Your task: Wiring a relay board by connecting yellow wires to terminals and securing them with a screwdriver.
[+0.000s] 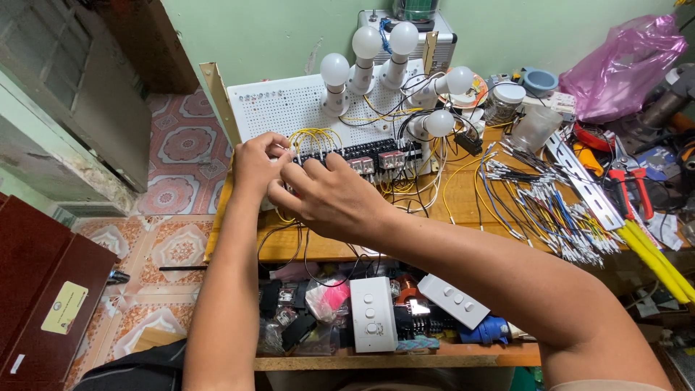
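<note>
My left hand [259, 161] and my right hand [329, 197] are together at the left end of a row of black terminal blocks [376, 150] on a white perforated board [282, 108]. Fingers of both hands pinch at yellow wires [317, 135] looping out of the blocks. My right forearm crosses the wooden table [463, 210] from the lower right. Several white bulbs [334, 69] stand in sockets on the board's upper part. What exactly the fingertips grip is hidden by the hands.
A pile of short coloured wires with ferrules [543, 206] lies right of the board. Red-handled pliers [628, 187], yellow-handled tools [655, 261] and a pink plastic bag [622, 69] sit far right. White switch plates [372, 314] and black parts fill a lower shelf. Tiled floor lies left.
</note>
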